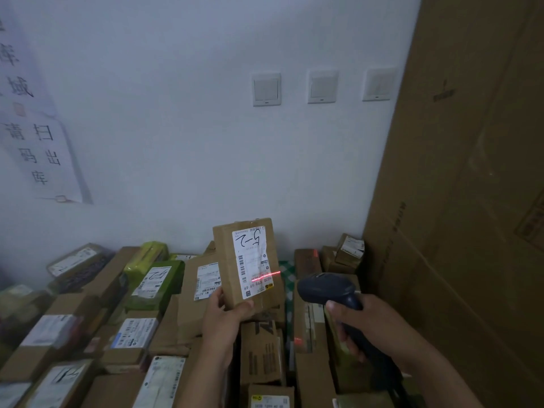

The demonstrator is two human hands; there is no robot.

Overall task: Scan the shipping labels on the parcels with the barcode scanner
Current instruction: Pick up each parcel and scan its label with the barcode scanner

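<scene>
My left hand [225, 318] holds a small brown cardboard parcel [226, 260] upright by its lower end. Its white shipping label [253, 262] faces me, with handwriting at the top and barcodes down the left side. A red scan line crosses the lower part of the label. My right hand [369, 326] grips a dark barcode scanner [326, 288] by the handle, its head pointing left at the parcel from a short distance. A red light spot also falls on a box below.
Many labelled parcels [132, 331] lie packed together below, brown boxes and green bags [153, 282]. A tall stack of large cardboard [459, 187] fills the right side. The white wall behind carries three switches [322, 86] and paper notices [38, 151] at left.
</scene>
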